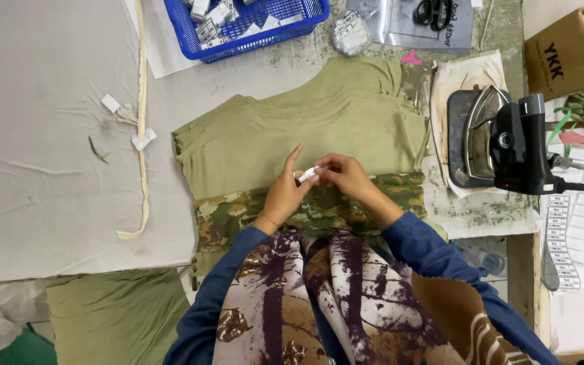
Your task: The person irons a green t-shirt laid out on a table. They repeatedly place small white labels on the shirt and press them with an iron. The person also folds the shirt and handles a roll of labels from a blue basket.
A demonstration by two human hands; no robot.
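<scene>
My left hand (pixel 284 192) and my right hand (pixel 346 176) meet above a stack of olive-green garments (pixel 258 138) on the work table. Between their fingertips both pinch a small white label (pixel 309 174). Under my wrists lies a camouflage-patterned strip of fabric (pixel 231 213) across the near edge of the stack. My blue sleeves and a patterned scarf fill the bottom of the view.
A steam iron (pixel 501 138) rests on its side on a stained cloth at the right. A blue basket (pixel 255 23) of small white packets stands at the back. A cardboard box (pixel 562 51), sheets of stickers (pixel 562 243), scissors (pixel 432 12) and a cream tape (pixel 143 122) lie around.
</scene>
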